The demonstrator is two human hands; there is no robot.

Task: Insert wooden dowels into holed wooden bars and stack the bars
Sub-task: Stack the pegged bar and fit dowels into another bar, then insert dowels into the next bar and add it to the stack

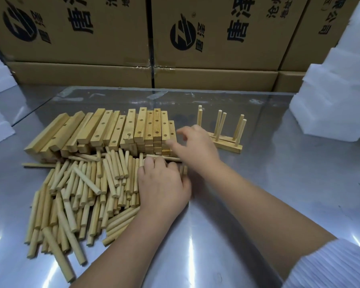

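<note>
Fingers (153, 164) of the left hand (162, 183) curl over dowels (112, 183). Right hand (193, 142), fingers loosely apart, sits nearest the holed bars (141, 125), just to its left, long axes running away from the person.

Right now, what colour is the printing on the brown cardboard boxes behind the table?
Black, on the brown cardboard boxes; clearest in the head view.

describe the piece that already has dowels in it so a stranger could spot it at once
On the metal table, find the big stack of holed bars in the middle. Just right of it, past the right hand, sit the doweled bars. Only they have dowels standing upright; the stack's holes are empty and the loose dowels lie flat.
</note>
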